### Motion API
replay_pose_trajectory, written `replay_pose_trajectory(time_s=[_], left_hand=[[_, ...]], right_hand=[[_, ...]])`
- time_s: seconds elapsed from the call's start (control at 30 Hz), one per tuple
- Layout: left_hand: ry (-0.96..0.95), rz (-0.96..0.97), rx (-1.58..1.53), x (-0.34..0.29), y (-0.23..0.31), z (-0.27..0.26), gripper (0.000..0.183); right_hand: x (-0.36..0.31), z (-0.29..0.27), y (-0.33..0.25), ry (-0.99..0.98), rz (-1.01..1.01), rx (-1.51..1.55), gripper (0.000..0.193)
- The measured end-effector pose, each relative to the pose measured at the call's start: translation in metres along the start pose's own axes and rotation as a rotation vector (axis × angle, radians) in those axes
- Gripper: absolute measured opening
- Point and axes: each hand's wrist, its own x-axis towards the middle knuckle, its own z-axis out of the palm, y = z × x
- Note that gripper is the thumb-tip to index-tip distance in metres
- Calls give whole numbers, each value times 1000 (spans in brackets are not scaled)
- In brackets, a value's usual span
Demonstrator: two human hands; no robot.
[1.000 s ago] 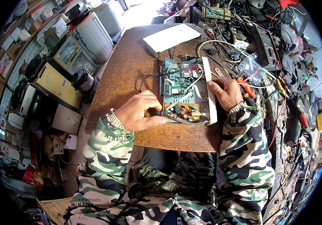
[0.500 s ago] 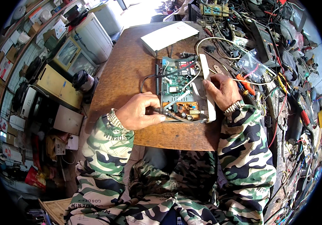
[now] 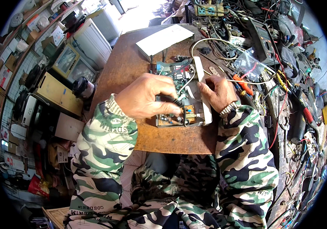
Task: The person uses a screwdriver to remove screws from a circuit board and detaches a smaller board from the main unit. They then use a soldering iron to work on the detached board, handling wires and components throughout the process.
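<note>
An opened electronic device lies on the wooden table, its metal case exposing a green circuit board and a brown power board. Along its right side runs a long white panel. My left hand is over the boards, thumb and fingers pinched on a black cable that loops down over the brown board. Part of the green board is hidden under this hand. My right hand is closed against the white panel, its thumb on the panel's edge; the other fingers are curled and partly hidden.
A white cover sits farther back on the wooden table. Tangled cables, an orange-handled tool, a clear plastic bag and a multimeter-like black device crowd the right. Appliances and loaded shelves stand at the left.
My left hand has risen from the case's near left corner and moved right over the boards, bringing the black cable along. My right hand stays at the white panel. The view has shifted slightly.
</note>
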Motion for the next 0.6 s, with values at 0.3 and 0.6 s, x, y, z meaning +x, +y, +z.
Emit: replay_pose_trajectory(time_s=[0.3,0.6], left_hand=[[267,204,504,41,-13,18,42],[55,138,81,65,-29,12,24]], right_hand=[[2,-2,-3,-6,1,-3,37],[-6,-14,10,58,47,-45,36]])
